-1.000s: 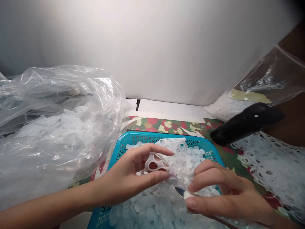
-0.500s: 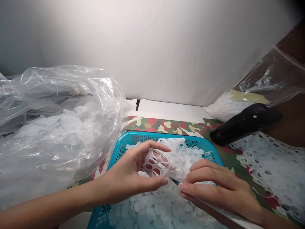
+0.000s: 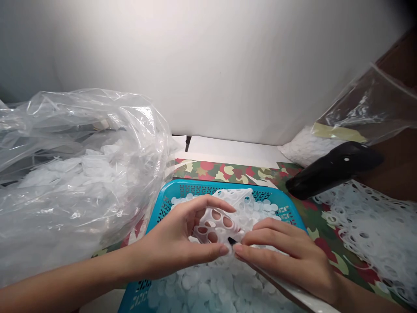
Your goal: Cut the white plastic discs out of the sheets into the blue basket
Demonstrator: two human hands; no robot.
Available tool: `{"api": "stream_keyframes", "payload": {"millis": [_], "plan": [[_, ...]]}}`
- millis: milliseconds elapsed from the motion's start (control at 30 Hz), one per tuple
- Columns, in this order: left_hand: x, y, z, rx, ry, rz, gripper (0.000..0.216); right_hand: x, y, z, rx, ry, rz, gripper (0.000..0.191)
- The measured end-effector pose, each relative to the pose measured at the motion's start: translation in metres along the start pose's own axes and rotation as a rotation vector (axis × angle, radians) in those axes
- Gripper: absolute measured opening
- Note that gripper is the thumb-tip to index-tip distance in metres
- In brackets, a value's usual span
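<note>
My left hand [image 3: 176,237] curves around a thin white sheet [image 3: 216,221] full of round holes, its thumb and forefinger apart at the tips. My right hand [image 3: 289,252] is closed around a slim tool whose dark tip [image 3: 232,241] pokes out at the sheet's lower edge. A pale strip, perhaps the tool's shaft, runs below that palm; its exact kind is not clear. Under both hands, a blue plastic basket [image 3: 192,183] holds many small white discs [image 3: 208,282] and another holed sheet [image 3: 234,196] at its far side.
To the left bulges a large clear plastic bag [image 3: 130,108] containing white pieces. Right of the basket lie a heap of holed white sheets [image 3: 381,234] and a black rounded object [image 3: 335,167]. Behind these stands another clear bag [image 3: 361,108]. Camouflage-patterned paper [image 3: 224,171] covers the table; a white wall [image 3: 208,74] rises behind.
My right hand has moved left, closer to my left thumb, bringing the tool's dark tip against the holed sheet. The left hand has stayed nearly still, with the sheet shifting slightly.
</note>
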State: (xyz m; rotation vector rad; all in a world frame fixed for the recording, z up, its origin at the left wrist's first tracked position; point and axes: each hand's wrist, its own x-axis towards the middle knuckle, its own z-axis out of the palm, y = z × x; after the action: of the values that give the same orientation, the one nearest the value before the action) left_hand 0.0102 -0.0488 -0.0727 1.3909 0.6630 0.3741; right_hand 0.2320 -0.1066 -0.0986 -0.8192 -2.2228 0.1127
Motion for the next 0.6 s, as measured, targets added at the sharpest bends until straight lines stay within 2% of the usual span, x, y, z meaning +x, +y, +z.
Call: {"api": "stream_keyframes", "payload": {"millis": [133, 367, 467, 600], "plan": [[0.001, 0.0, 0.001, 0.008, -0.032, 0.018, 0.037, -0.001, -0.002, -0.001, -0.021, -0.028, -0.02, 0.021], [0.002, 0.0, 0.0, 0.088, 0.002, 0.042, 0.035, -0.002, -0.012, -0.013, -0.294, -0.129, -0.146, 0.028], [0.002, 0.001, 0.0, 0.107, -0.004, 0.028, 0.034, -0.002, -0.013, -0.012, -0.303, -0.088, -0.129, 0.026], [0.003, 0.004, 0.001, 0.133, -0.001, -0.008, 0.037, -0.003, -0.016, -0.016, -0.276, 0.047, -0.043, 0.027]]}}
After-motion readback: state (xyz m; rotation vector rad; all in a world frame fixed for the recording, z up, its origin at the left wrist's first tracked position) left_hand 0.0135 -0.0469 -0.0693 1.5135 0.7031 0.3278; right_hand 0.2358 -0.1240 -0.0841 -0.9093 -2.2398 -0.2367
